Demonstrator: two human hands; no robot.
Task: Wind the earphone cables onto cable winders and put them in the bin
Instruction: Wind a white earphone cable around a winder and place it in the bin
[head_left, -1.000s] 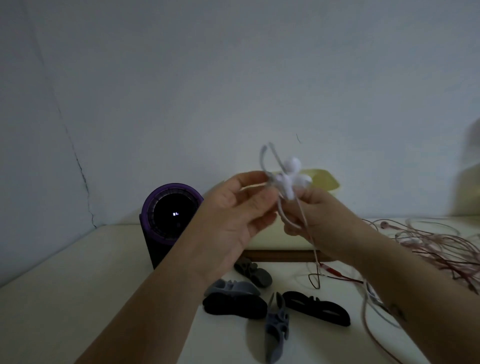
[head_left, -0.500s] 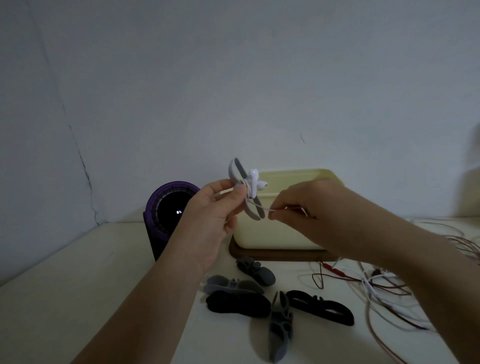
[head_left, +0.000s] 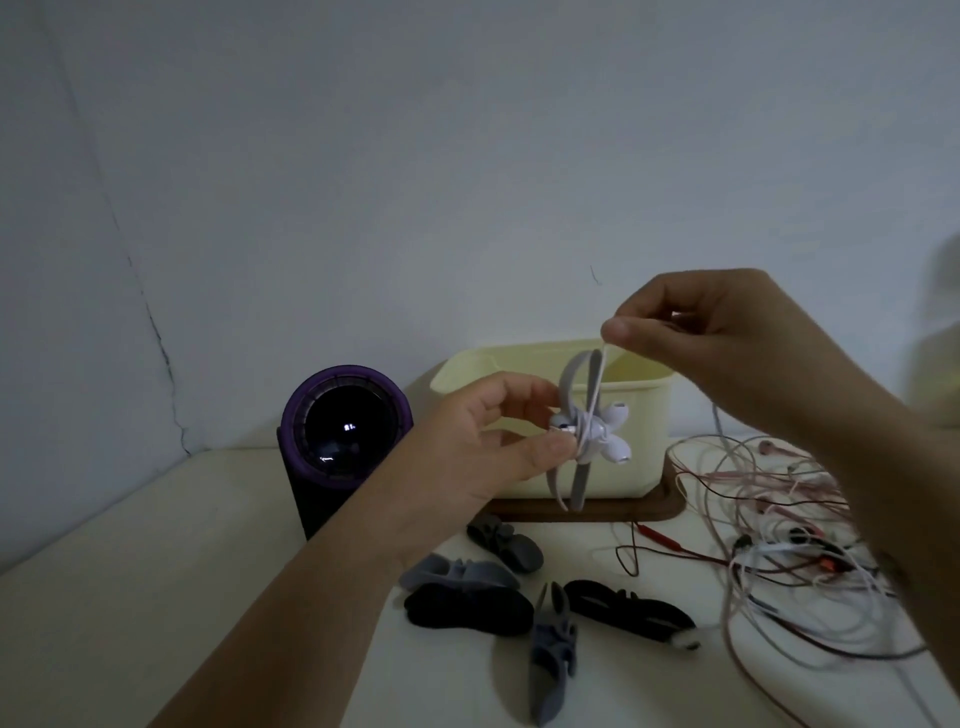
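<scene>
Dim light; pale wall, apparently 1 thin crack, above a cream table.

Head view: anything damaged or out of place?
A thin crack runs down the wall at left, reaching the table. Right of the bin, loose earphone cables lie tangled in a heap. Nothing looks spilled.

One head-worn wide view, forward-down, close over left hand, right hand.

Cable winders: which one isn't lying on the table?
The pale winder pinched in the left hand before the yellow bin, white earphones at its middle; the right hand pinches its cable. The other winders lie on the table.
</scene>
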